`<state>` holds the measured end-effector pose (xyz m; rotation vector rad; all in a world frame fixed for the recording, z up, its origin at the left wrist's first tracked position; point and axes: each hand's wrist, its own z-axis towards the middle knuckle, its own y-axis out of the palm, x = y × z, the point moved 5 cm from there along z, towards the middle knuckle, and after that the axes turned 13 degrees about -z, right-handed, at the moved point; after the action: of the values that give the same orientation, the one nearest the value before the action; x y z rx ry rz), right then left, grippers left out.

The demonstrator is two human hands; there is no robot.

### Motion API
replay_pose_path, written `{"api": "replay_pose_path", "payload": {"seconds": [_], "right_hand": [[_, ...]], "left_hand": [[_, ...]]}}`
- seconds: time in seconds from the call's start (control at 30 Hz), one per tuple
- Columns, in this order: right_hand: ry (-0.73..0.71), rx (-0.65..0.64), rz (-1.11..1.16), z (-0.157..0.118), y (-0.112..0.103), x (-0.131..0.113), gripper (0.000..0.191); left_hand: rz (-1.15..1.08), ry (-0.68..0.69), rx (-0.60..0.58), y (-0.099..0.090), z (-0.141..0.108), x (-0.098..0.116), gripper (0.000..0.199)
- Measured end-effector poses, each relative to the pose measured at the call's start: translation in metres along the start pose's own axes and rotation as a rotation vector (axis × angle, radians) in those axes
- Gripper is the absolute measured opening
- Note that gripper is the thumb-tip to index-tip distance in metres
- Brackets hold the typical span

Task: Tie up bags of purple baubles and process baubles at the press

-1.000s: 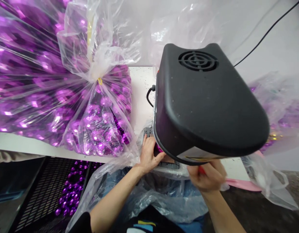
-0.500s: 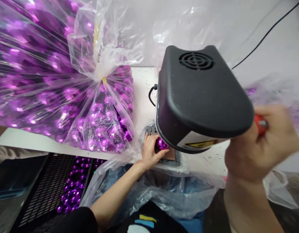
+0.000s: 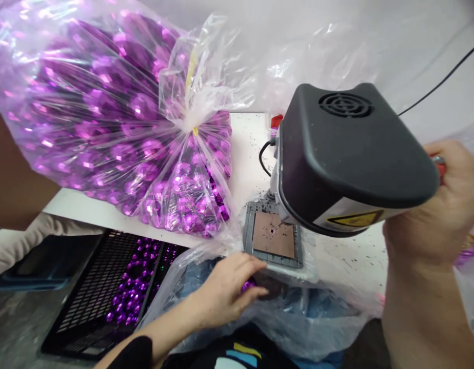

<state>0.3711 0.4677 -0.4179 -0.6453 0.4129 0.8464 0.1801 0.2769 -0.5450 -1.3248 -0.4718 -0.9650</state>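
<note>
My left hand (image 3: pixel 231 289) is just off the table's front edge, fingers and thumb curled round a shiny purple faceted ball (image 3: pixel 248 283), mostly hidden by the fingers. Beyond it lies a grey base plate (image 3: pixel 273 260) carrying a brown square pad (image 3: pixel 272 238) with a small hole in its middle. Over the plate's right side stands a black machine head (image 3: pixel 360 154) with a round vent and a yellow warning label. At its right, my right hand (image 3: pixel 448 200) is closed round a red handle (image 3: pixel 440 166), only the end of which shows.
A big tied clear bag (image 3: pixel 117 123) of purple balls fills the table's left side. Below it a black crate (image 3: pixel 79 302) holds more purple balls. An open clear plastic bag (image 3: pixel 310 318) spreads over my lap. Dark crumbs dot the white table (image 3: pixel 248 148).
My left hand has drawn the ball back from the pad towards me, over the open bag, baring the pad. My right hand stays on the handle. The view has shifted left.
</note>
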Motion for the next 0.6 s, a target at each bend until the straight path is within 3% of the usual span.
{"api": "replay_pose_path", "payload": {"seconds": [0.07, 0.13, 0.17, 0.27, 0.33, 0.47, 0.6], "right_hand": [[0.008, 0.010, -0.012, 0.000, 0.000, -0.001, 0.021], [0.010, -0.007, -0.024, 0.000, 0.000, -0.002, 0.020], [0.011, -0.025, -0.035, 0.000, -0.001, -0.002, 0.019], [0.017, -0.067, -0.104, 0.000, -0.003, -0.003, 0.018], [0.024, -0.076, -0.119, 0.001, -0.004, -0.004, 0.019], [0.050, -0.078, -0.083, 0.002, -0.004, -0.005, 0.022], [0.009, -0.093, -0.093, 0.002, -0.005, -0.006, 0.027]], "left_hand": [[0.194, 0.187, 0.211, -0.040, 0.020, 0.008, 0.017], [0.506, 0.171, 0.345, -0.070, 0.035, -0.003, 0.016], [0.648, 0.111, 0.318, -0.077, 0.040, -0.014, 0.019], [0.914, -0.023, 0.128, -0.078, 0.043, -0.043, 0.026], [0.988, -0.049, 0.067, -0.072, 0.041, -0.052, 0.037], [1.045, -0.107, 0.068, -0.064, 0.048, -0.060, 0.037], [0.990, -0.084, 0.167, -0.066, 0.058, -0.062, 0.029]]}}
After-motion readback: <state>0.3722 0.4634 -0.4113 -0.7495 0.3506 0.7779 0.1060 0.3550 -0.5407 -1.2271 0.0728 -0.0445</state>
